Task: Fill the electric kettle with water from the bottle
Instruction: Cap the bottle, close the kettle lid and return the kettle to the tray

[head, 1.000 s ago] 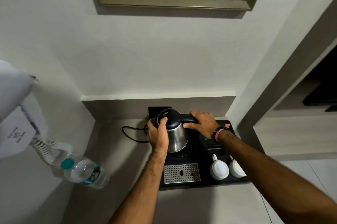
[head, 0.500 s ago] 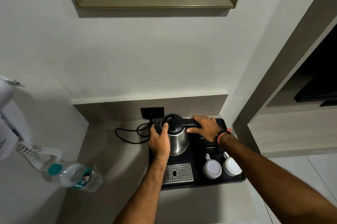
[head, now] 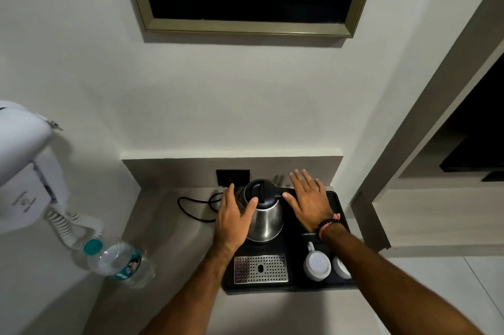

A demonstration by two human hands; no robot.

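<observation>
A steel electric kettle [head: 266, 221] with a black lid stands upright at the back of a black tray [head: 296, 284], its lid shut. My left hand [head: 234, 218] hovers flat beside its left flank, fingers spread, thumb near the lid. My right hand [head: 309, 202] is spread flat over the handle side, to the right of the kettle. Neither hand grips anything. A clear water bottle [head: 120, 262] with a teal cap and label stands on the counter far to the left, capped.
Two white cups [head: 317, 265] sit upside down at the tray's front right, beside a perforated metal grate [head: 260, 269]. A black cord [head: 195, 207] runs from the wall socket [head: 233, 177]. A white wall-mounted hair dryer [head: 26, 171] with coiled cable hangs at left.
Both hands have let go of the kettle and opened flat on either side of it. The view has tilted up, showing more of the framed picture.
</observation>
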